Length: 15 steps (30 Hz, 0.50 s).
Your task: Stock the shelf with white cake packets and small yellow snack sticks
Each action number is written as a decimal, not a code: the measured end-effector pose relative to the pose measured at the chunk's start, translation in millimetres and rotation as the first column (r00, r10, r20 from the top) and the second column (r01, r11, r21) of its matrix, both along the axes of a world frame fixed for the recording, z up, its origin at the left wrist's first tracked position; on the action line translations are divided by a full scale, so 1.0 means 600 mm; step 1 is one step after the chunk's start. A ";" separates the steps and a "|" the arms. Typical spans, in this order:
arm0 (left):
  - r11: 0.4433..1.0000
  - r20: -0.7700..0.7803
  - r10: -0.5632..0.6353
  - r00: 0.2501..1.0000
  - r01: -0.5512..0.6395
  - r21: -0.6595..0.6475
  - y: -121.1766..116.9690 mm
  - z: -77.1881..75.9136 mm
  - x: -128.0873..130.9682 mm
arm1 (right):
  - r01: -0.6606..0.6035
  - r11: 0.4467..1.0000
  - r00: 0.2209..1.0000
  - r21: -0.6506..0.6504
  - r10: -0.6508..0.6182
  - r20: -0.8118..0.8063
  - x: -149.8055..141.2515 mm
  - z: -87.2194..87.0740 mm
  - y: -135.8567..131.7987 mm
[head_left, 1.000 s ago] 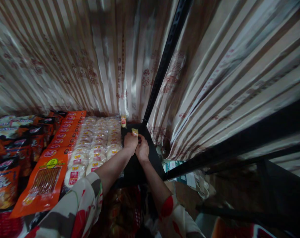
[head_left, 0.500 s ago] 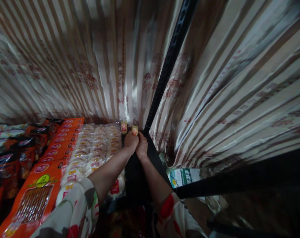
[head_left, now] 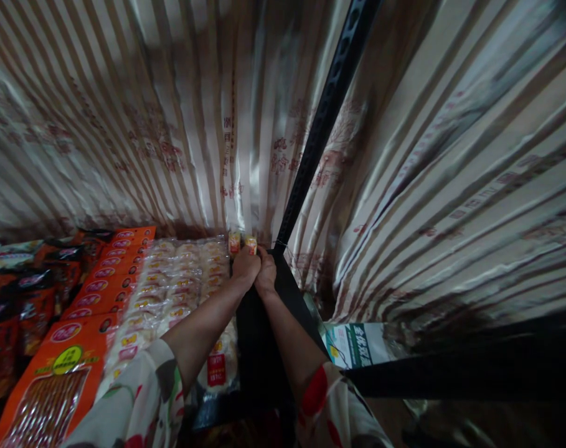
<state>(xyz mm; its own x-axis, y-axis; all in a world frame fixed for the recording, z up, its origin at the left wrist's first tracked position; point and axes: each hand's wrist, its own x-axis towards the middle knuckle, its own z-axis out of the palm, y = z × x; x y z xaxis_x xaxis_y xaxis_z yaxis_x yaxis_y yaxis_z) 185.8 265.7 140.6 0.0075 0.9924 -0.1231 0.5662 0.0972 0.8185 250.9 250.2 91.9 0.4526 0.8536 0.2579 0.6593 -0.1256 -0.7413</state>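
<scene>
My left hand [head_left: 246, 264] and my right hand [head_left: 266, 270] are side by side at the back of a black shelf [head_left: 259, 336]. Between them and the curtain stands a small yellow-and-red snack packet [head_left: 251, 243], with the fingers of my left hand closed on it. My right hand's fingers are curled against the same packet; its fingertips are mostly hidden. A second small packet [head_left: 235, 242] of the same look stands upright just to the left, apart from my hands.
Left of my arms lie rows of clear-wrapped round pastries [head_left: 184, 274], then orange snack bags [head_left: 68, 354] and dark orange-black bags [head_left: 40, 305]. A black upright post [head_left: 320, 124] rises at the corner before a striped plastic curtain [head_left: 184, 124]. A green-and-white package [head_left: 357, 344] lies low right.
The small packet has moved slightly left with my hands, closer to the second packet. The camera view has shifted a little.
</scene>
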 end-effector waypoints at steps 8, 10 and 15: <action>0.997 -0.110 -0.071 0.991 0.073 0.016 0.006 0.000 -0.004 | -0.022 0.999 0.999 0.027 0.023 -0.049 -0.005 -0.004 0.016; 0.995 -0.138 -0.089 0.986 0.093 0.021 0.006 0.000 -0.007 | -0.019 0.999 0.998 0.034 0.021 -0.055 -0.009 -0.007 0.018; 0.990 -0.167 -0.131 0.977 0.137 0.024 0.002 0.003 -0.015 | -0.046 0.997 0.997 0.069 0.050 -0.052 -0.012 -0.012 0.013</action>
<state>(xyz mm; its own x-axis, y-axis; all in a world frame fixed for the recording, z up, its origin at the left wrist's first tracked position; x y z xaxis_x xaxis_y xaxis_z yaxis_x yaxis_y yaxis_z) 177.0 266.6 142.2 0.1234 0.9874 -0.0992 0.6992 -0.0156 0.7148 243.7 258.2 84.6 0.4263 0.8560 0.2924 0.6223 -0.0430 -0.7816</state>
